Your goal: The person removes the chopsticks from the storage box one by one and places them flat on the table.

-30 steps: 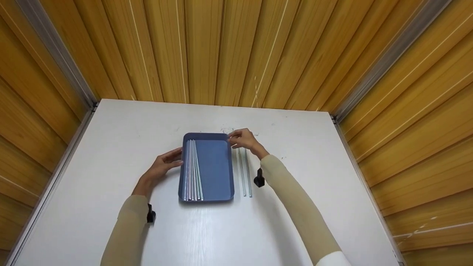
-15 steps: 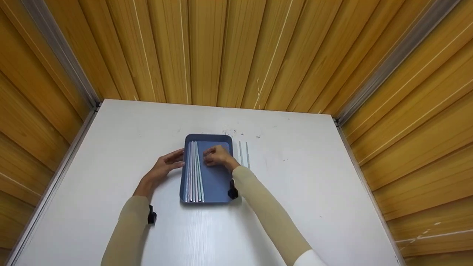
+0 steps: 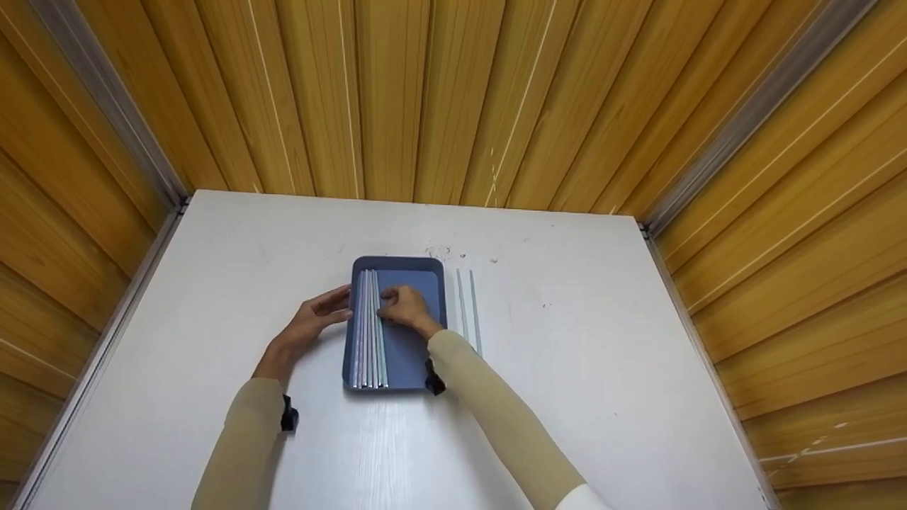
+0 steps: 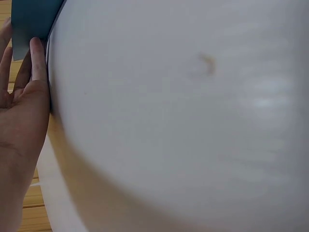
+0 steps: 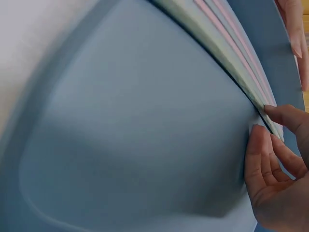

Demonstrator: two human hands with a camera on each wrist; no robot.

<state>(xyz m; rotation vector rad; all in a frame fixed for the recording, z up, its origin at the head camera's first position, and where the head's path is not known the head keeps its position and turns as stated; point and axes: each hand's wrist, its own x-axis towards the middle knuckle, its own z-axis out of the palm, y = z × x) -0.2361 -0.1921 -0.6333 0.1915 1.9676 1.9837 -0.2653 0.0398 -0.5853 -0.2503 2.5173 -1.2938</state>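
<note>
In the head view a blue tray point(image 3: 418, 375) lies on the white table. Several long thin pastel sticks point(image 3: 365, 347), pale green, pink and whitish, lie side by side along its left wall. My left hand point(image 3: 312, 315) rests against the tray's left side, fingers along the wall. Inside the tray, my right hand point(image 3: 407, 308) reaches the right edge of the row of sticks. In the right wrist view its thumb touches a pale green stick point(image 5: 231, 63), the other fingers bent beside it. Two more pale green sticks point(image 3: 476, 304) lie on the table right of the tray.
The white table point(image 3: 602, 354) extends around the tray. Wood-patterned panels point(image 3: 453, 106) rise behind it and at both sides. Small dark marks point(image 3: 439, 251) show on the table behind the tray.
My right hand has moved from the tray's far right corner into the tray and left to the sticks, which now sit slightly closer together. The left hand has stayed at the tray's side.
</note>
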